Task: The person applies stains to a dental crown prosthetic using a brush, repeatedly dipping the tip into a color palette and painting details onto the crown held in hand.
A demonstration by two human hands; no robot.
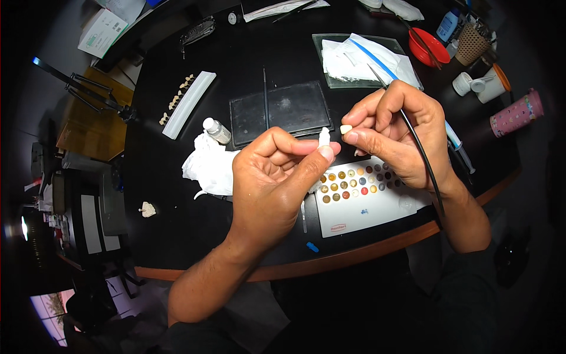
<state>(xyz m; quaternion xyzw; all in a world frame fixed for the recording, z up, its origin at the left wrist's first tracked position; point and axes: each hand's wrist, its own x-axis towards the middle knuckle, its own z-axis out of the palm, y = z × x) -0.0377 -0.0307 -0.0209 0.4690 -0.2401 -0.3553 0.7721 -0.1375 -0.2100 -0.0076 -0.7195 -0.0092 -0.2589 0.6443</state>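
Note:
My left hand [274, 171] pinches a small white tooth-shaped piece [324, 137] upright between thumb and forefinger. Close by on its right, my right hand [401, 127] grips a cream dental crown [346, 128] with its fingertips. The crown and the white piece are apart. A thin black-handled brush [420, 133] is also tucked in my right hand, its tip pointing up and its handle running down past the wrist. Below the hands lies a white palette [354, 219] with rows of small round wells in brown, yellow, grey and red, partly covered by my right hand.
Behind my hands lie a black slab [306, 106] and a glass plate [336, 84] with white tissue. Crumpled tissue [206, 165], a small bottle [217, 131] and a rack of teeth [191, 103] stand left. A red bowl [425, 56] and pink tumbler [516, 113] are right.

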